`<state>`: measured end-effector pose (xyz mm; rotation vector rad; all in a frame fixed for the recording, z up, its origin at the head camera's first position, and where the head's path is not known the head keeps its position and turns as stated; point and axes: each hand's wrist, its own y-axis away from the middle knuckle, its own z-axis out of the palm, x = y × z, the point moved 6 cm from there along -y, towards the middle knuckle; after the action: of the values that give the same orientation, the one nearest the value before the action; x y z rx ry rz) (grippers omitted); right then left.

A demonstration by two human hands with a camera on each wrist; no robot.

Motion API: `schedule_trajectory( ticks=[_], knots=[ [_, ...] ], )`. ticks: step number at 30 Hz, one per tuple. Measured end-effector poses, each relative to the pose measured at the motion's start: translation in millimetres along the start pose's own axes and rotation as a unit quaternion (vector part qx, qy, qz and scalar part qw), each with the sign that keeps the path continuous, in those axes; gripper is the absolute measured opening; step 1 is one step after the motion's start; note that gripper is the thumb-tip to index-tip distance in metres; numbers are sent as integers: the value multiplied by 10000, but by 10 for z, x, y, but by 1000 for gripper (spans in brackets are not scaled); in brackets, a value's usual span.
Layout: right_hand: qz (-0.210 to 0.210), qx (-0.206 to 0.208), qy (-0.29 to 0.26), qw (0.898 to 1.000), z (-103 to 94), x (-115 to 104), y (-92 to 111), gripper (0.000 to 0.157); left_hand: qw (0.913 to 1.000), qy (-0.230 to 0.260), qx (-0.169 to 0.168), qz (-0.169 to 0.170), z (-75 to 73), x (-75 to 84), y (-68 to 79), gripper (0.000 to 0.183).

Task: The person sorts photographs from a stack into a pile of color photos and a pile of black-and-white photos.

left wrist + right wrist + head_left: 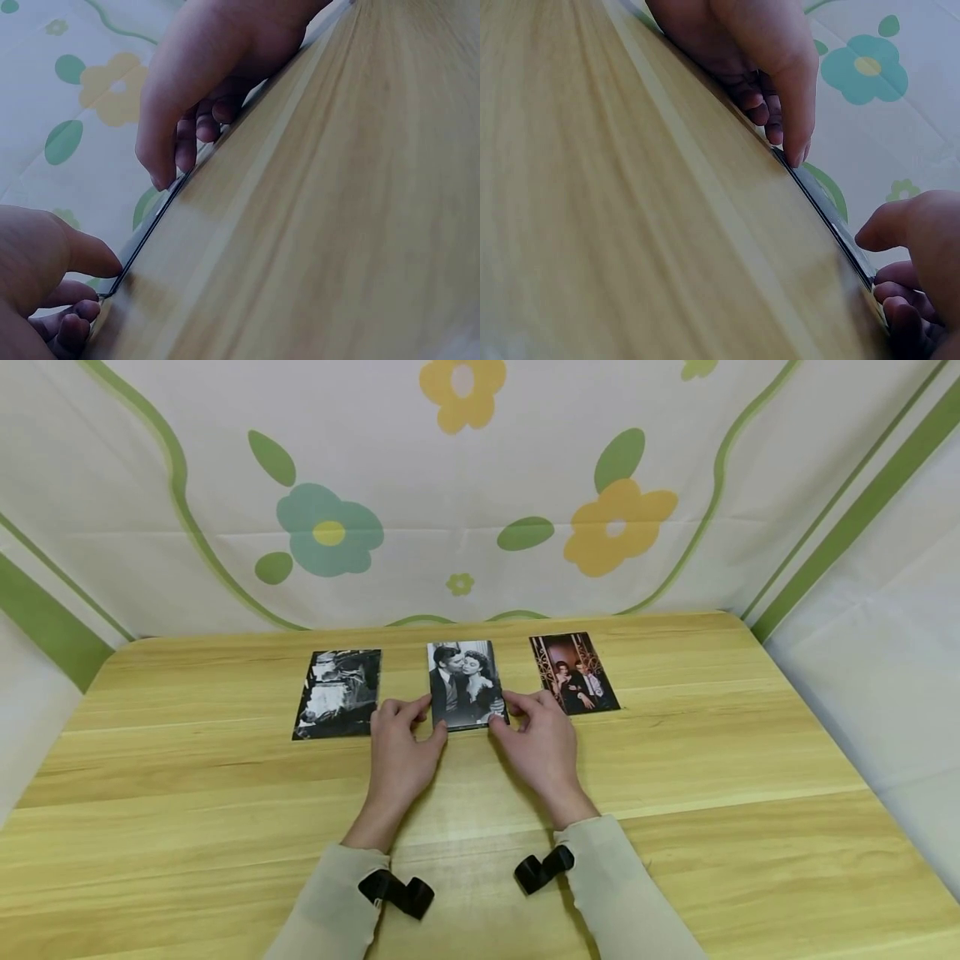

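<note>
Couple photo (465, 683) (black-and-white) is on the table (225, 818), just short of its far edge, long axis running away from the person, heads toward the far edge, far end leaning a touch left. Using that photo as the landmark: left hand (397, 752) is at its near-left corner, grip pinching there, finger on the side edge, thumb by the near edge. Right hand (543, 743) mirrors it at the near-right corner, grip also pinching, thumb over the corner. Wrist views show the near edge as a thin dark line low to the wood; can't tell if it's slightly lifted. Dark photo (339, 693) lies left of it, colour photo (577, 672) right, both also lengthwise away from the person. Room: narrow strip of wood beyond it, then the flowered cloth (465, 477). Gap on its left is partly filled by left fingers; on its right, right hand overlaps the colour photo's near-left corner in head view. Widest run is on its near side, bare wood between the forearms.
</note>
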<state>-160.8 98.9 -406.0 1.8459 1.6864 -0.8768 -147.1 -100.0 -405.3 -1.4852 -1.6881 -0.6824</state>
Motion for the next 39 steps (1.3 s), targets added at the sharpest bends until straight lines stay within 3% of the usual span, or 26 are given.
schedule_trajectory(
  ticks=[27, 39],
  knots=[
    [13, -163, 277, 9995, 23, -2, -10, 56, 9996, 208, 122, 151, -12, -16, -4, 44],
    [17, -79, -60, 9999, 3, 7, -6, 53, 9989, 401, 181, 175, -23, -1, -9, 42]
  ],
)
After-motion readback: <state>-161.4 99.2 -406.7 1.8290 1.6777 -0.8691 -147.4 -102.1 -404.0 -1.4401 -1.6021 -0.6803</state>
